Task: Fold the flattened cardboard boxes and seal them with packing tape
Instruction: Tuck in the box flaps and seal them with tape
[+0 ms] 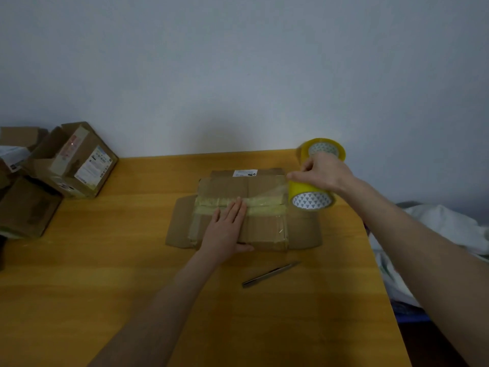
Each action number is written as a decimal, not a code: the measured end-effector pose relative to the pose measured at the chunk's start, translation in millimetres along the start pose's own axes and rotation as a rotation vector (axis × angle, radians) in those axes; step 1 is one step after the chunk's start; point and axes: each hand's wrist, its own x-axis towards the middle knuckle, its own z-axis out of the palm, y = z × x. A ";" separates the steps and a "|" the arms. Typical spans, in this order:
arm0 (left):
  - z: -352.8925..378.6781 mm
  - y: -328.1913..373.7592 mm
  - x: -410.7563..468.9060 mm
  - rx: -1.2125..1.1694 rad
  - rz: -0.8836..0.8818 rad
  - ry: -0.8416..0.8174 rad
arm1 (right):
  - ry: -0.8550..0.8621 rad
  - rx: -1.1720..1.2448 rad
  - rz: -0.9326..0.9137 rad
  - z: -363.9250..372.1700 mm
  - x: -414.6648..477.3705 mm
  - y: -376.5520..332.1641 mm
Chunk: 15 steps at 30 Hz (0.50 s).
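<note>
A folded brown cardboard box [264, 229] lies on the wooden table [105, 260], its side flaps spread out left and right. Yellowish tape runs across its top seam. My left hand [227, 226] presses flat on the box, fingers straight over the taped seam. My right hand [322, 170] grips a yellow roll of packing tape [309, 196] at the box's right edge. A clear strip stretches from that roll onto the box top. A second yellow tape roll [324, 147] shows just behind my right hand.
A utility knife [270, 274] lies on the table in front of the box. Several cardboard boxes [74, 162] are piled at the table's far left. White cloth [444, 226] lies beyond the table's right edge. A wall stands behind.
</note>
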 end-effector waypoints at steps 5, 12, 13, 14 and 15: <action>2.6 -2.6 1.5 0.016 0.043 -0.006 | -0.082 -0.042 0.102 34.0 5.6 33.5; -2.5 -49.4 -2.5 0.030 0.049 -0.074 | -0.186 0.162 0.063 76.5 12.7 30.6; -8.5 -55.5 -2.9 0.020 0.005 -0.108 | -0.218 0.201 0.050 84.6 12.5 27.3; -15.7 -57.3 -0.8 -0.010 -0.050 -0.130 | -0.247 0.232 0.035 92.6 12.9 24.8; -22.4 -53.2 2.4 -0.061 -0.094 -0.135 | -0.273 0.253 0.026 99.3 12.6 22.7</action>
